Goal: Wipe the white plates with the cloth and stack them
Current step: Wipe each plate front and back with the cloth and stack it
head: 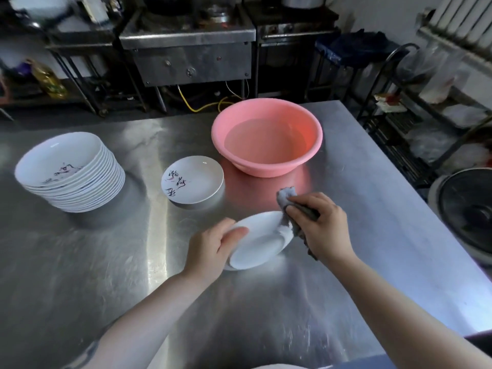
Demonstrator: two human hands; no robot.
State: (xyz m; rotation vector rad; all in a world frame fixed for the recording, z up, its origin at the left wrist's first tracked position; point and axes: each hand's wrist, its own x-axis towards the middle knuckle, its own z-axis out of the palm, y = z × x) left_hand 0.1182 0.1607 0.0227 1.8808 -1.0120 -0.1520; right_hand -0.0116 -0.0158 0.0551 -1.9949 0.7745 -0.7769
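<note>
- The plate [255,242] being wiped was held tilted just above the counter [372,209], in front of the pink basin [267,135] and on the person's side of it, its plain white face turned toward the right hand.
- The left hand [213,246] was seen on the plate's left edge, with the thumb laid over the rim onto the face and the fingers [206,231] curled behind it, clamped on the plate.
- The grey cloth [288,209] was gripped in the right hand [319,225], whose fingers were curled round it, and was pressed against the plate's right rim, the part of the plate nearest the basin.
- From the cloth, the unwiped face was judged to lie down and to the left, toward the left thumb, so the next stroke would be expected to run across the plate in that direction.
- A single decorated plate [192,179] was set just left of the basin, between the basin and the tall stack [70,171] further left.
- The left hand was nearer both, so the placing was judged to fall to it.
- Which pile was the finished one could not be told.
</note>
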